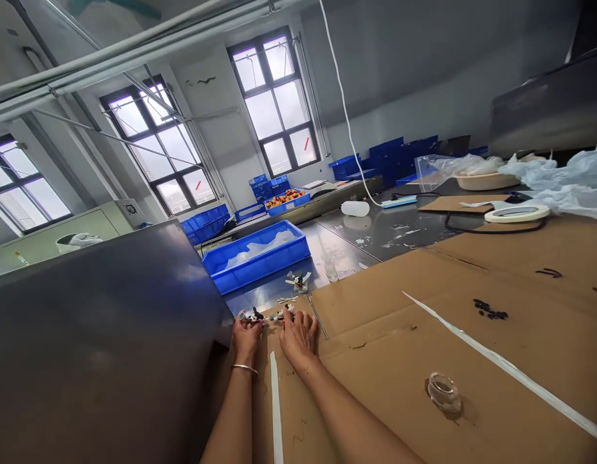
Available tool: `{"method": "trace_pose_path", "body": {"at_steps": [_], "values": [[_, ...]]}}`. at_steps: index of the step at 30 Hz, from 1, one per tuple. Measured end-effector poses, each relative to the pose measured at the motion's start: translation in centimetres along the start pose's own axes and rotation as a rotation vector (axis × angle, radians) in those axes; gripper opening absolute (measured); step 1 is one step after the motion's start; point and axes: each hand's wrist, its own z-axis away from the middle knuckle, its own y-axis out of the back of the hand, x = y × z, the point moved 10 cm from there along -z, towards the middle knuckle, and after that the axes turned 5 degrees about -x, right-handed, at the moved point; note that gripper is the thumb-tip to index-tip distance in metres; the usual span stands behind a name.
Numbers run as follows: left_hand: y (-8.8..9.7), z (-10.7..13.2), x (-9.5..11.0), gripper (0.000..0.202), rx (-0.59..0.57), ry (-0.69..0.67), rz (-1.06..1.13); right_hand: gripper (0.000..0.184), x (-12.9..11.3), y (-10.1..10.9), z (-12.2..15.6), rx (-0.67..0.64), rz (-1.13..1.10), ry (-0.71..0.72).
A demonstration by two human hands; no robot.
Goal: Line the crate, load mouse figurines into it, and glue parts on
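Cardboard (375,361) covers our bench. Near its far edge, our left hand (246,335) pinches one toy (254,316); our right hand (298,335) has fingers closed on a second toy (280,314). Beyond them sits a third toy (298,281).

The near figurines (255,316) are showing black and white, while the farther figurine (299,281) is adding a touch of red. The cardboard (375,380) is spreading brown under plain white strips (277,412) and black bits (497,315). The large bin (264,265) is standing out blue against the grey table (341,240), and the bangle (245,368) is gleaming silver.
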Motion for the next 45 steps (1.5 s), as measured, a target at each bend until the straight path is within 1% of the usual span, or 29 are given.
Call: {"method": "trace_pose_path", "body": {"at_steps": [2, 4, 7, 9, 12, 13, 14, 16, 17, 19, 21, 23, 24, 26, 28, 29, 30, 31, 33, 35, 36, 38, 40, 42, 43, 45], "values": [[0.3, 0.3, -0.2, 0.026, 0.035, 0.053, 0.078, 0.052, 0.0, 0.4, 0.0, 0.011, -0.018, -0.009], [0.7, 1.1, 0.5, 0.025, 0.084, 0.077, 0.169, 0.054, 0.2, 0.7, -0.1, 0.023, -0.047, -0.032], [1.1, 3.4, 2.7, 0.026, 0.133, 0.088, 0.310, 0.058, 0.3, 0.8, -0.1, 0.026, -0.123, -0.047], [0.7, 5.6, 4.7, 0.027, 0.113, 0.094, 0.395, 0.054, 0.3, 0.7, -0.1, 0.027, -0.199, -0.039], [0.0, 10.4, 7.9, 0.028, 0.010, 0.096, 0.496, 0.047, 0.2, 0.9, 0.1, 0.042, -0.345, -0.037], [-0.1, 12.4, 8.8, 0.031, -0.032, 0.102, 0.515, 0.045, 0.2, 0.9, 0.2, 0.049, -0.401, -0.043], [0.1, 14.6, 9.6, 0.039, -0.067, 0.110, 0.526, 0.042, 0.2, 1.0, 0.3, 0.057, -0.460, -0.054], [1.2, 19.2, 10.4, 0.052, -0.086, 0.141, 0.515, 0.035, 0.4, 1.2, 0.4, 0.072, -0.583, -0.088], [2.2, 21.6, 10.6, 0.056, -0.075, 0.153, 0.503, 0.031, 0.4, 1.2, 0.4, 0.078, -0.644, -0.109], [4.9, 26.2, 10.5, 0.057, -0.009, 0.158, 0.483, 0.025, 0.4, 1.2, 0.6, 0.078, -0.767, -0.135], [8.4, 30.5, 9.7, 0.058, 0.099, 0.166, 0.435, 0.019, -0.1, 1.1, 1.0, 0.060, -0.894, -0.149], [12.6, 34.5, 8.2, 0.061, 0.228, 0.208, 0.337, 0.020, -0.8, 1.0, 2.0, 0.022, -1.028, -0.163], [14.8, 36.5, 7.2, 0.062, 0.292, 0.245, 0.282, 0.024, -1.2, 1.0, 2.7, -0.013, -1.099, -0.169], [19.6, 40.7, 5.1, 0.062, 0.406, 0.325, 0.188, 0.041, -2.2, 1.1, 4.5, -0.086, -1.228, -0.181], [24.3, 45.0, 3.4, 0.060, 0.495, 0.378, 0.117, 0.061, -2.9, 1.6, 6.7, -0.146, -1.317, -0.189], [26.4, 47.1, 2.8, 0.059, 0.528, 0.392, 0.077, 0.066, -3.2, 2.0, 7.9, -0.179, -1.352, -0.190], [28.4, 49.3, 2.3, 0.057, 0.557, 0.406, 0.037, 0.068, -3.5, 2.4, 9.2, -0.214, -1.407, -0.185], [30.2, 51.4, 1.8, 0.057, 0.589, 0.420, 0.002, 0.068, -4.1, 2.7, 10.7, -0.272, -1.518, -0.174], [33.0, 55.3, 0.7, 0.057, 0.643, 0.467, -0.061, 0.064, -4.7, 3.3, 14.2, -0.363, -1.571, -0.172], [34.5, 58.3, -0.7, 0.056, 0.655, 0.517, -0.096, 0.057, -5.1, 3.6, 18.1, -0.440, -1.597, -0.181], [34.8, 59.4, -1.6, 0.055, 0.645, 0.537, -0.102, 0.055, -5.3, 3.6, 20.2, -0.482, -1.606, -0.175], [34.7, 60.8, -3.2, 0.051, 0.611, 0.564, -0.098, 0.057, -5.9, 3.0, 24.2, -0.603, -1.600, -0.162], [34.2, 61.4, -4.8, 0.047, 0.578, 0.573, -0.081, 0.065, -6.2, 2.1, 27.8, -0.742, -1.563, -0.163], [33.6, 61.6, -6.1, 0.044, 0.553, 0.572, -0.058, 0.071, -6.4, 1.2, 30.6, -0.861, -1.533, -0.177], [33.4, 61.6, -6.6, 0.043, 0.541, 0.571, -0.046, 0.071, -6.4, 0.8, 31.7, -0.913, -1.517, -0.185], [33.0, 61.5, -7.4, 0.043, 0.517, 0.571, -0.035, 0.061, -6.4, 0.2, 33.2, -0.996, -1.478, -0.197]]}}
